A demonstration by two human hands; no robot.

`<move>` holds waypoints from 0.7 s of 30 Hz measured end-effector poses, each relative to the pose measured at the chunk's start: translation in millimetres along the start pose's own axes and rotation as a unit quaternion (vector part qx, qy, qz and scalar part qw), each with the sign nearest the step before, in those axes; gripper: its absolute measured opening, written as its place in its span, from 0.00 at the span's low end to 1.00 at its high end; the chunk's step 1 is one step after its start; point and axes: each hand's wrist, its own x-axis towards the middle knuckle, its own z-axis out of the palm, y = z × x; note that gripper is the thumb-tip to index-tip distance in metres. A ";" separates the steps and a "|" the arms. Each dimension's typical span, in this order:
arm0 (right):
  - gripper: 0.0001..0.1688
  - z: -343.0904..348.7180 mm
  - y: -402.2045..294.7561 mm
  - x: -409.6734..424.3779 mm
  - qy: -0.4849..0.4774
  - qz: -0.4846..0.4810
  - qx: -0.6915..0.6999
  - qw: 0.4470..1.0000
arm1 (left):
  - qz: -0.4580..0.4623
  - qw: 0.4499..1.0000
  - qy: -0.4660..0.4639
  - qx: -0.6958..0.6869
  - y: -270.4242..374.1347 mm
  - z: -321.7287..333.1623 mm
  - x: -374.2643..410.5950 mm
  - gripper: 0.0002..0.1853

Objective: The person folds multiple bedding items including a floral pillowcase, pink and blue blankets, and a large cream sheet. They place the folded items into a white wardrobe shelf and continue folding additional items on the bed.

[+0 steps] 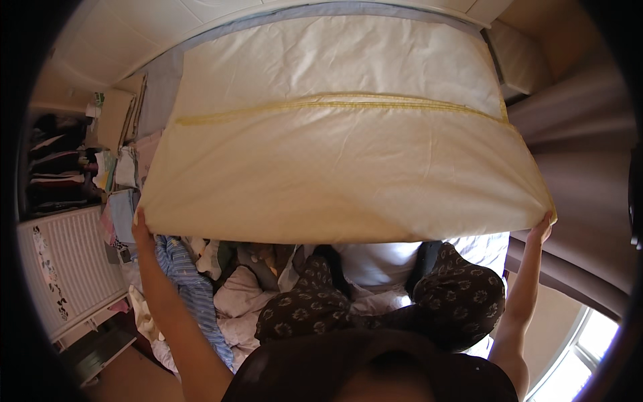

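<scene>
A large cream fabric sheet (346, 171) spreads across the bed in front of me, with a double band of yellow edging (371, 104) running across it. Its near edge is lifted and stretched between my hands. At the near left corner, my left hand (142, 228) grips the cloth. My right hand (542, 228) pinches the near right corner, where creases fan out from the fingers. Beyond the yellow band the sheet's far part lies wrinkled on grey bedding (161, 83). My knees, in dark floral trousers (462, 291), are below the raised edge.
A blue striped cloth (188, 281) and crumpled pink bedding (243, 296) lie at my left. Folded clothes (123, 208) line the bed's left side, near shelves of dark clothing (58, 166). A brown curtain (577, 161) hangs on the right; a pale headboard (145, 35) borders the far end.
</scene>
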 end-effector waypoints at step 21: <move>0.20 -71.9 -12.3 -8.1 -0.119 0.050 0.108 0.986 | -0.236 0.958 -0.099 0.130 41.9 -56.9 -44.3 0.29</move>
